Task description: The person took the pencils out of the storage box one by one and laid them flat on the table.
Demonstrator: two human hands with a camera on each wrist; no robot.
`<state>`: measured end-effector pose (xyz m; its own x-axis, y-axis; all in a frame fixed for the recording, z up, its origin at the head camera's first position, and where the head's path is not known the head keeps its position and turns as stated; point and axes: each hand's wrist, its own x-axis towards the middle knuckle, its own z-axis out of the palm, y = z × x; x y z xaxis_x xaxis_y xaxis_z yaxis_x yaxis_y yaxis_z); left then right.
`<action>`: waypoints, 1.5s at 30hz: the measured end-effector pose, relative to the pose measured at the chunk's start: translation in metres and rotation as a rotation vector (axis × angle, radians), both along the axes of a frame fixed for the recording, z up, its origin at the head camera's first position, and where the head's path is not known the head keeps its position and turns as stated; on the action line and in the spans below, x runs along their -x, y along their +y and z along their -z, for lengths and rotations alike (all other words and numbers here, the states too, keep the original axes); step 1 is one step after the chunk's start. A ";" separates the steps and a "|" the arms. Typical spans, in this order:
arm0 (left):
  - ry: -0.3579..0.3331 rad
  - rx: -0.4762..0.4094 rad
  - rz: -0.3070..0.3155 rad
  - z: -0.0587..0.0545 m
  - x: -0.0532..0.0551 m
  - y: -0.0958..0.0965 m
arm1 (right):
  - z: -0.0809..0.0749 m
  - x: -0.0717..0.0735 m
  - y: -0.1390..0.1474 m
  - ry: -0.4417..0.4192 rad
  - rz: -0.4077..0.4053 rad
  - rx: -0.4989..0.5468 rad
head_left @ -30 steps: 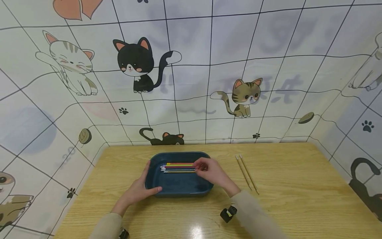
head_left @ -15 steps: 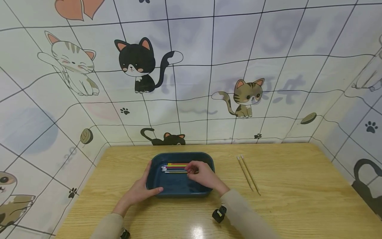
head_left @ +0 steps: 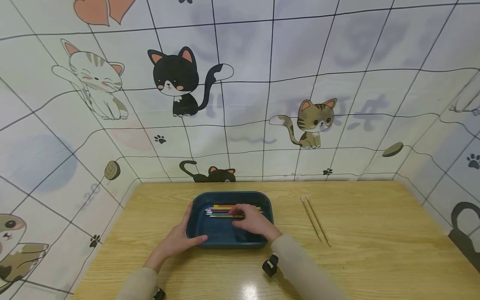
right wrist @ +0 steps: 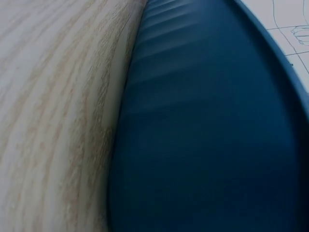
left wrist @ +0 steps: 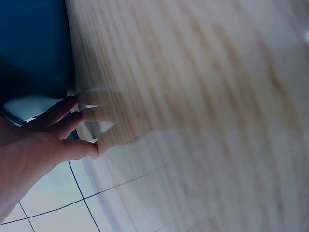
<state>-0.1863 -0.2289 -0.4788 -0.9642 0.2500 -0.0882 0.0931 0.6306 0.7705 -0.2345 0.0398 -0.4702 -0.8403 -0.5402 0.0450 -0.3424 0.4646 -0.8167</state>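
Observation:
A dark blue tray (head_left: 228, 245) lies on the table, with several coloured pencils (head_left: 219, 211) side by side inside it. My left hand (head_left: 176, 239) holds the tray's left end, thumb at the front rim and fingers along the outer wall. In the left wrist view the fingers (left wrist: 55, 118) touch the blue wall. Over the pencils inside the tray is my right hand (head_left: 253, 221), its fingers bent down onto them. The bent fingers hide whether a pencil is pinched. The right wrist view holds only the tray wall (right wrist: 203, 121) and tabletop, no hand.
Two thin gold-coloured pencils (head_left: 316, 221) with pale ends lie on the wooden table (head_left: 375, 233) to the right of the tray. Behind the table rises a wall covering (head_left: 247, 104) printed with cats and grid lines.
My right hand has slid left over the pencils, from their right ends toward the middle, and more of their right ends now shows. The left hand stays on the tray. The head view has shifted slightly.

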 end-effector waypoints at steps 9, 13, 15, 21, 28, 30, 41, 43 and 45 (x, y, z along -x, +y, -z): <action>-0.002 -0.014 -0.007 0.001 0.000 0.002 | 0.004 0.004 0.000 0.011 0.011 -0.073; -0.001 -0.015 -0.005 0.000 0.000 0.002 | 0.006 0.005 0.000 0.058 -0.018 -0.085; 0.000 -0.016 -0.003 0.000 0.000 0.002 | 0.007 0.006 -0.001 0.081 -0.030 -0.093; 0.009 -0.011 0.003 0.001 0.000 0.001 | 0.010 0.006 -0.002 0.066 -0.053 -0.117; 0.015 -0.005 0.006 0.001 0.000 0.001 | 0.010 0.005 -0.003 0.015 -0.063 -0.111; 0.015 -0.004 0.006 0.000 0.000 0.001 | 0.009 0.005 -0.003 0.016 -0.061 -0.111; 0.009 -0.003 0.006 0.003 0.002 0.000 | 0.010 0.002 -0.006 0.076 -0.025 -0.217; 0.008 -0.002 0.005 0.003 0.002 0.000 | 0.011 0.002 -0.006 0.066 -0.035 -0.202; 0.006 -0.002 0.004 0.003 0.001 0.000 | 0.011 0.002 -0.005 0.029 -0.047 -0.162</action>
